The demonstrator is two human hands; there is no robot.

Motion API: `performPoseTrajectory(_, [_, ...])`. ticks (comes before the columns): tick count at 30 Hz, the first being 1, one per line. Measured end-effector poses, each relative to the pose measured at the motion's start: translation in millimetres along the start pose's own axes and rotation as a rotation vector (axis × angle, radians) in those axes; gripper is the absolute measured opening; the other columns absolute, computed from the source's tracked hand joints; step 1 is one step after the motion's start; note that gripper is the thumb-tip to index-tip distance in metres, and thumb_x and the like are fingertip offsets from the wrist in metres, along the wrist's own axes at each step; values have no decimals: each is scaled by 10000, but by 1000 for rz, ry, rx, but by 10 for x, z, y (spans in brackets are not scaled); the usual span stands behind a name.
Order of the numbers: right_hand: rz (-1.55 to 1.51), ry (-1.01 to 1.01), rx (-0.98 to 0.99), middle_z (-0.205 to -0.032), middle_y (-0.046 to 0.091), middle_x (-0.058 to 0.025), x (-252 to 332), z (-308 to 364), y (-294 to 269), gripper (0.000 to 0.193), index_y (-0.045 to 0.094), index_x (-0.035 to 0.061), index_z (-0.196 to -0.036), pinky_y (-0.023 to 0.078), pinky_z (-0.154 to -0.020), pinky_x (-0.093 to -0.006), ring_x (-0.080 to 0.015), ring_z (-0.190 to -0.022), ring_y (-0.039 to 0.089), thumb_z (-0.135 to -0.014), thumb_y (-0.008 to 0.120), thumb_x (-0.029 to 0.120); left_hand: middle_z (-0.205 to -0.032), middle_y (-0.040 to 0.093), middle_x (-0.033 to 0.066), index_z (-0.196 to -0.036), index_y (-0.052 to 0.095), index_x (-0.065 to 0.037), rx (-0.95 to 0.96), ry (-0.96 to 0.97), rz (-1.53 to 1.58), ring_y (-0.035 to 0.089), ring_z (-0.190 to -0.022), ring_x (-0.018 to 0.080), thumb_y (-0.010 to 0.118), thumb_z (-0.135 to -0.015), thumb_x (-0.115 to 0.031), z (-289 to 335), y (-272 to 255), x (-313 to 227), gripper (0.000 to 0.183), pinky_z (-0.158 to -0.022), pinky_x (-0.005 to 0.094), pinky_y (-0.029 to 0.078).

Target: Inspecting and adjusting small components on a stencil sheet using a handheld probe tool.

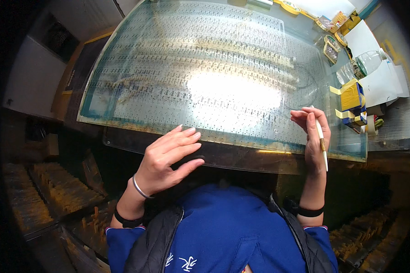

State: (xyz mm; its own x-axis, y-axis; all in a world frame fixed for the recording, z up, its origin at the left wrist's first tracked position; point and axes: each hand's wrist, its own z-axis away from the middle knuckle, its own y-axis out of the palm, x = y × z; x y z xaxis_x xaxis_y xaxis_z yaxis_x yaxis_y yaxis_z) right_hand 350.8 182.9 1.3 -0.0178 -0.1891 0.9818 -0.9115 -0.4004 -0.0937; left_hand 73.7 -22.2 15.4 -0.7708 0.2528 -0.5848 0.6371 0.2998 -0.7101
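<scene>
Across the table in front of me lies a large clear sheet (168, 98) covered in rows of small dark marks, on a glass top (100, 113). My left hand (168, 157) hovers at the near edge, fingers stretched out, holding nothing. At the right side of the sheet, my right hand (312, 136) grips a slim white pen-like tool (322, 141) with a brownish band. The tool leans back along the hand, its tapered end toward my wrist. A bright glare (234, 98) washes out the middle of the sheet.
To the right stand a yellow-and-blue box (352, 102) with tape strips and a clear plastic bottle (369, 63) on white paper (387, 86). Beyond them lies a small tray of tiny pieces (331, 49). Dark racks (61, 186) stand low at the left.
</scene>
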Motion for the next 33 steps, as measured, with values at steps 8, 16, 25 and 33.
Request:
performPoseTrajectory(8, [20,-64,80,-979,689,-147,6,-28,42,224,574,-11,-1112,507,-885,-330,-190,-926,650,-1012,497,173,-1135,684,143,-1047,697,-14,20,-113,-29,615,-1151,292,826,-684,-116,40,-152,57,398,-1056,458,409])
performPoseTrajectory(16, [185,-118,140,-1000,688,-104,3,-157,91,206,598,4,-1115,482,-862,-287,-149,-941,619,-998,524,157,-1273,615,152,-1145,670,-27,61,-101,-82,528,-1263,305,856,-640,-185,-16,-104,101,561,-1103,484,341])
performPoseTrajectory(25, [285,-354,711,-978,680,-152,213,109,366,209,658,31,-1032,512,-827,-363,-274,-958,663,-981,543,197,-1290,603,151,-1152,670,-44,-9,-74,-160,519,-1271,312,849,-647,-207,-97,37,178,560,-1107,493,332])
performPoseTrajectory(33, [-73,65,367,-763,621,-46,285,136,235,456,653,-26,-1130,486,-548,-210,-90,-696,592,-1040,396,340,-1267,616,149,-1128,677,-39,-34,-66,-164,532,-1255,312,850,-652,-213,-86,43,176,535,-1098,493,345])
